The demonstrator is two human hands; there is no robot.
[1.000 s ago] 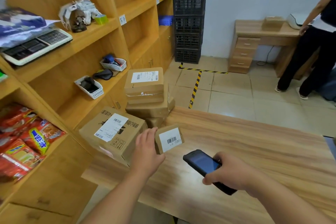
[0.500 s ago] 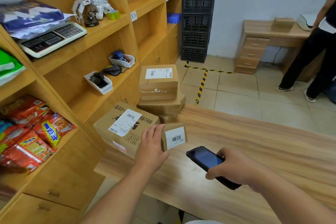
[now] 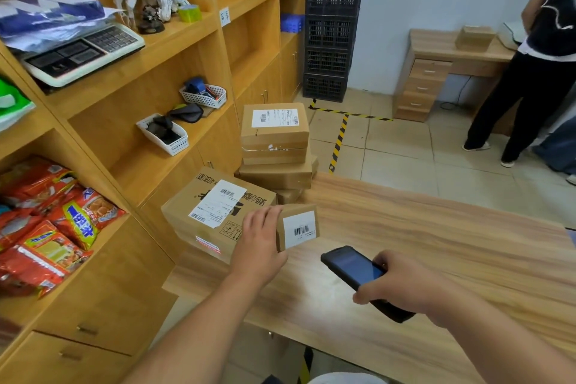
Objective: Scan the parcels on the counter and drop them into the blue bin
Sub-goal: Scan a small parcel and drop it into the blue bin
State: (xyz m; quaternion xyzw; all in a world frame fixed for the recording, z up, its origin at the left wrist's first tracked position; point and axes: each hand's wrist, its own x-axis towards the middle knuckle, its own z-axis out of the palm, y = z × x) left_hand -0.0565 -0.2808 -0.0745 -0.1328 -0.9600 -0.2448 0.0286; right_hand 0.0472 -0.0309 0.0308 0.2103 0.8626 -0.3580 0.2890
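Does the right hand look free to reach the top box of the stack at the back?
Probably not as things stand: the right hand grips the scanner, and the left hand with the small parcel sits between it and the top box.

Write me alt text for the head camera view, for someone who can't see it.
A person's left hand holds a small cardboard parcel, barcode label facing the handheld scanner gripped in the right hand, above a wooden counter. More labelled parcels are stacked at the counter's left end, beside wooden shelves.
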